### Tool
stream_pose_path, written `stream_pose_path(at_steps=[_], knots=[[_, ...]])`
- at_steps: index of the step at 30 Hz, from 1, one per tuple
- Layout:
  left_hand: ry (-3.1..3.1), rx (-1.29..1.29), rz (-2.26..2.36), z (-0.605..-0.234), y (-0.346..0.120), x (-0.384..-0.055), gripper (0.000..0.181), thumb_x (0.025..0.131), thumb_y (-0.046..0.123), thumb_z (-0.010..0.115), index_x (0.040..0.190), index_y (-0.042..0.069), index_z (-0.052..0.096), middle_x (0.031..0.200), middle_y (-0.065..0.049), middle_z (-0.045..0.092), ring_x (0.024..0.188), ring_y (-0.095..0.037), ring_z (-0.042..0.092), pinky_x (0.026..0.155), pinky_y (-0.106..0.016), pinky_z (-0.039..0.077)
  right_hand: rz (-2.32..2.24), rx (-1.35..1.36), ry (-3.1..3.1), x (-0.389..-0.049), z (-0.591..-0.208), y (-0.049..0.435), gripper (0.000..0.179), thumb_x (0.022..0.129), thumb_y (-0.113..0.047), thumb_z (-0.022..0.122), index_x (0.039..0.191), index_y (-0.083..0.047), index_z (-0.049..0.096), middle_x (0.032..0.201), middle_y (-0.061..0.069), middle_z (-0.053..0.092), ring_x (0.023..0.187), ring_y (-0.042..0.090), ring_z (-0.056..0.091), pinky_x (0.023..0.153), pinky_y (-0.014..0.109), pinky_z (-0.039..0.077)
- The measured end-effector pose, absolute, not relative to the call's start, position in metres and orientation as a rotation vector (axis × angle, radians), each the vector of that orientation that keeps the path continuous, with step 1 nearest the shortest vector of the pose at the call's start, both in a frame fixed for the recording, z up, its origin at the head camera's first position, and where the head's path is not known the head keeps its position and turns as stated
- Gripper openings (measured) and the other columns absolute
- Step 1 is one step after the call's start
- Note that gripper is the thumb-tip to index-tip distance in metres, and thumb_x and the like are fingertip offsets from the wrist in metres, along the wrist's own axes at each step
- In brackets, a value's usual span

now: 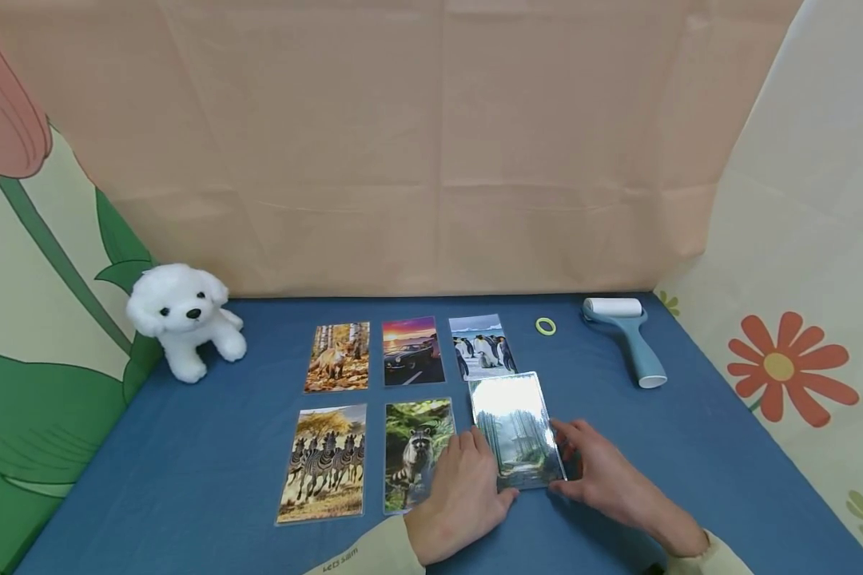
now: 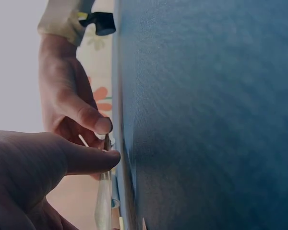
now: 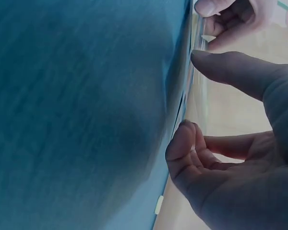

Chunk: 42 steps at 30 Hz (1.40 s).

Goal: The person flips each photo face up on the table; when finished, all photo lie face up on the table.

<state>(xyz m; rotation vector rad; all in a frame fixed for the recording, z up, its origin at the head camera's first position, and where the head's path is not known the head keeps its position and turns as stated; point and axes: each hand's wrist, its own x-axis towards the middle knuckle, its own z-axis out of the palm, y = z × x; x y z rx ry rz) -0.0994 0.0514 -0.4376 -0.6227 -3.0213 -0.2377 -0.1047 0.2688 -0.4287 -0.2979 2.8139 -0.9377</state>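
Note:
A glossy picture card [image 1: 515,439] of a misty forest lies between both hands, overlapping the lower edge of the penguin card [image 1: 483,347] in the head view. My left hand [image 1: 462,487] holds its left side near the lower corner, the thumb along the bottom edge. On the opposite side my right hand [image 1: 604,483] holds the lower right edge between thumb and curled fingers. From the left wrist, the card [image 2: 103,203] shows edge-on, close over the blue cloth. Beneath my left hand the raccoon card [image 1: 411,451] is partly covered.
Left of the raccoon stands a zebra card [image 1: 324,463] in the front row. Behind lie a fox card [image 1: 338,357] and a car-at-sunset card [image 1: 413,351]. A white plush dog [image 1: 187,315] sits back left; a yellow-green ring [image 1: 539,323] and a lint roller [image 1: 636,347] lie back right.

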Motion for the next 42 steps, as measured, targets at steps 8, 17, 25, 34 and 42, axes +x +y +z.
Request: stream_pose_path(at_steps=[8, 17, 25, 34, 42], knots=[[-2.986, -0.644, -0.175, -0.44, 0.052, -0.098, 0.09, 0.08, 0.067, 0.073, 0.122, -0.012, 0.061, 0.098, -0.018, 0.062, 0.093, -0.03, 0.059, 0.085, -0.039, 0.05, -0.815, -0.286, 2.816, -0.111, -0.433, 0.268, 0.081, 0.069, -0.016, 0.093, 0.137, 0.005, 0.055, 0.098, 0.001, 0.052, 0.084, 0.019, 0.048, 0.067, 0.038, 0.042], [-3.029, -0.66, -0.185, -0.442, 0.052, -0.101, 0.086, 0.081, 0.067, 0.072, 0.117, -0.011, 0.065, 0.096, -0.018, 0.063, 0.091, -0.031, 0.059, 0.082, -0.041, 0.051, -0.782, -0.286, 2.795, -0.115, -0.436, 0.268, 0.077, 0.07, -0.018, 0.093, 0.135, 0.004, 0.057, 0.101, 0.002, 0.053, 0.085, 0.018, 0.048, 0.07, 0.04, 0.044], [-3.021, -0.666, -0.215, -0.444, 0.05, -0.101, 0.077, 0.082, 0.065, 0.072, 0.106, -0.008, 0.069, 0.085, -0.015, 0.061, 0.083, -0.03, 0.058, 0.075, -0.039, 0.05, -0.753, -0.285, 2.775, -0.116, -0.436, 0.265, 0.073, 0.071, -0.02, 0.092, 0.132, 0.005, 0.059, 0.102, 0.004, 0.052, 0.088, 0.019, 0.05, 0.075, 0.042, 0.047], [-3.033, -0.679, -0.21, -0.444, 0.047, -0.102, 0.079, 0.085, 0.064, 0.07, 0.111, -0.01, 0.067, 0.091, -0.017, 0.063, 0.087, -0.031, 0.06, 0.08, -0.041, 0.051, -0.743, -0.279, 2.74, -0.119, -0.434, 0.263, 0.074, 0.075, -0.019, 0.09, 0.135, 0.008, 0.056, 0.103, 0.007, 0.05, 0.092, 0.022, 0.053, 0.076, 0.043, 0.048], [-3.005, -0.754, -0.511, -0.43, 0.03, -0.109, 0.074, 0.095, 0.056, 0.063, 0.126, -0.011, 0.061, 0.112, -0.022, 0.064, 0.108, -0.034, 0.06, 0.096, -0.045, 0.048, -0.78, -0.315, 2.808, -0.12, -0.43, 0.273, 0.073, 0.086, -0.03, 0.082, 0.142, 0.006, 0.05, 0.108, 0.006, 0.058, 0.092, 0.021, 0.056, 0.074, 0.043, 0.049]])
